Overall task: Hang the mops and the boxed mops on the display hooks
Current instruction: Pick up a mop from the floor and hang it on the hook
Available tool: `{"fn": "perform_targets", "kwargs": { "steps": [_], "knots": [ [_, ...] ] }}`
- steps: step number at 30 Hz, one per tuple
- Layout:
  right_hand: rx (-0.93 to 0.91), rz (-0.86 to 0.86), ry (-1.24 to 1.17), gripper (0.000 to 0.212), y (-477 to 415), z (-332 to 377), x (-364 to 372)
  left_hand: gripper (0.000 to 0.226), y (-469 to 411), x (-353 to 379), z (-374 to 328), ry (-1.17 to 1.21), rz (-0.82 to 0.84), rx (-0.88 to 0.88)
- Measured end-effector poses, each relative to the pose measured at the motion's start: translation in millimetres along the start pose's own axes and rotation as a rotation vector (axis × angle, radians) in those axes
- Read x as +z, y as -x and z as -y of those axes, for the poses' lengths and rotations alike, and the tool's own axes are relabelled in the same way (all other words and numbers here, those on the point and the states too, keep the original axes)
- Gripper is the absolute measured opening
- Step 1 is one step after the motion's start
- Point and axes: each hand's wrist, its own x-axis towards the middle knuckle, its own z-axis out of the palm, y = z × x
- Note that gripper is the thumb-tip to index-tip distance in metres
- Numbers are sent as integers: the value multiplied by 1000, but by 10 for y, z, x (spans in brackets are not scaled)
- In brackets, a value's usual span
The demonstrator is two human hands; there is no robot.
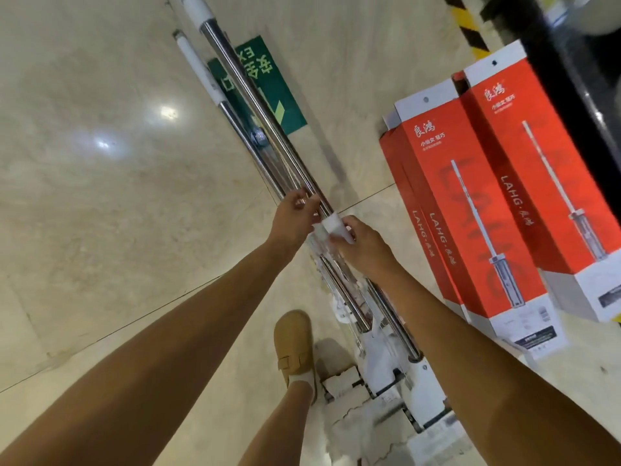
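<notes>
Two mops lie side by side on the tiled floor, handles pointing away from me. The nearer mop (255, 95) has a long shiny steel pole with a white grip at its far end; the second mop (205, 79) lies just left of it. Their white heads (396, 368) rest near my foot. My left hand (291, 217) pinches the steel pole. My right hand (364, 242) grips the white plastic collar (331, 224) on the same pole. Two red boxed mops (470, 210) lie on the floor to the right, a third partly hidden under them.
A green exit sticker (268, 92) is on the floor under the poles. My tan shoe (295, 344) stands beside the mop heads. A black fixture (578, 79) and yellow-black hazard tape (468, 25) run along the upper right. Open beige floor lies to the left.
</notes>
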Motion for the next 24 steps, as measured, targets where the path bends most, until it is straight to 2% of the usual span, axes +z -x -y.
{"fn": "perform_targets", "kwargs": {
  "steps": [3,5,11,13,16,17,18,21,22,24],
  "knots": [
    [-22,-30,-132,23,232,17,-257,18,302,135,-239,-12,48,47],
    [-38,-50,-215,25,445,3,-446,18,543,269,-423,-55,77,82],
    [-162,-184,-217,22,1265,21,-1021,9,1450,706,-968,-132,104,264],
    [-215,-258,-216,29,1578,32,-1200,6,1839,854,-1162,-145,113,340],
    [-312,-354,-199,57,2145,94,-1538,3,2467,1037,-1460,-131,108,440],
    [-334,-376,-205,60,2342,142,-1659,2,2675,1093,-1558,-118,105,469],
    [-351,-383,-223,55,2530,180,-1774,3,2881,1146,-1656,-115,97,496],
    [-378,-369,-297,18,3166,314,-2075,6,3508,1289,-1924,-139,83,570],
    [-388,-384,-303,19,3370,340,-2152,7,3710,1334,-1999,-151,88,590],
    [-404,-433,-314,39,3737,371,-2286,10,4110,1412,-2176,-187,103,610]
  ]
}}
